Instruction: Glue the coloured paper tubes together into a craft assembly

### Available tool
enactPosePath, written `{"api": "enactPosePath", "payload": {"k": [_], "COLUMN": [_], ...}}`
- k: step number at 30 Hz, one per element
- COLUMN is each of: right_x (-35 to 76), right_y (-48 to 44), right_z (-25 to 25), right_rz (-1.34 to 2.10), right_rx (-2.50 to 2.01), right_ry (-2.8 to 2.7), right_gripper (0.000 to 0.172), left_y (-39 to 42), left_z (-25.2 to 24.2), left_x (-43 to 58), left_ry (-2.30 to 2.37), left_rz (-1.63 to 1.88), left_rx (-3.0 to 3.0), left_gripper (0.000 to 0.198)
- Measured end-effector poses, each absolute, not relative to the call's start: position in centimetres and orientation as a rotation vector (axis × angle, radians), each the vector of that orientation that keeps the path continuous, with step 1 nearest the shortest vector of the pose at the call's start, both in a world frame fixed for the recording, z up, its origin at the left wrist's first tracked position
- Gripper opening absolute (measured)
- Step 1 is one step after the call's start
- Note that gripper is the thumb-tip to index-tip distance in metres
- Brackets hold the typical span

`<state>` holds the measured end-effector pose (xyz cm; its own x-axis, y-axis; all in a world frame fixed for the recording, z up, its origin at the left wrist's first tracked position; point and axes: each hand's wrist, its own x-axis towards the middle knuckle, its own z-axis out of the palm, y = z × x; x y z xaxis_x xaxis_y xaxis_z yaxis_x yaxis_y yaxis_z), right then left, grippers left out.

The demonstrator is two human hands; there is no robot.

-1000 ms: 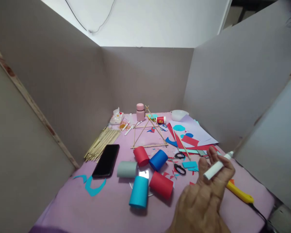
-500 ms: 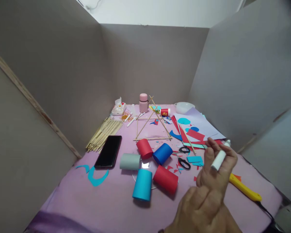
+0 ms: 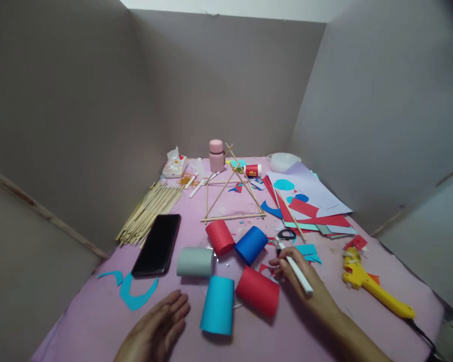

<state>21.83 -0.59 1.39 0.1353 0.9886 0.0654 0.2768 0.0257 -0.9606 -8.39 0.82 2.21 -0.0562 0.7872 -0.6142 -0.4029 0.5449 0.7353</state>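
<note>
Beside the red paper roll [image 3: 257, 298], low over the pink mat [image 3: 98, 322], the white glue pen [image 3: 296, 269] sat pinched between thumb and fingers of the right hand [image 3: 305, 286], its tip toward the scissors [image 3: 286, 234]. The left hand [image 3: 156, 332] lay open and flat, holding nothing, near the light-blue roll [image 3: 217, 305]. A low, steady grip close to the tip would likely give the best control.

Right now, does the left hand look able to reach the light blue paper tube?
Probably yes. The left hand is open and empty, just left of the light blue paper tube, and nothing stands between them. The right hand holds a white stick, farther off.
</note>
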Motion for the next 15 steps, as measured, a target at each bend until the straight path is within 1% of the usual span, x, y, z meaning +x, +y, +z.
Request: {"api": "enactPosePath", "payload": {"k": [5, 11, 15], "right_x": [21.6, 20.9, 20.7], "right_y": [-0.4, -0.7, -0.6], "right_z": [0.0, -0.3, -0.7], "right_rz": [0.969, 1.101, 1.121], "right_rx": [-1.450, -1.385, -1.369], "right_ry": [-1.355, -1.362, -1.361], "right_gripper": [0.021, 0.026, 0.026], "left_y": [1.4, 2.0, 2.0], "left_z": [3.2, 2.6, 1.9], "left_x": [-6.5, -5.7, -5.1], "left_ry": [1.320, 1.340, 1.308], "left_rz": [0.973, 0.956, 0.952], "left_rx": [0.345, 0.361, 0.352], "left_gripper": [0.035, 0.035, 0.030]}}
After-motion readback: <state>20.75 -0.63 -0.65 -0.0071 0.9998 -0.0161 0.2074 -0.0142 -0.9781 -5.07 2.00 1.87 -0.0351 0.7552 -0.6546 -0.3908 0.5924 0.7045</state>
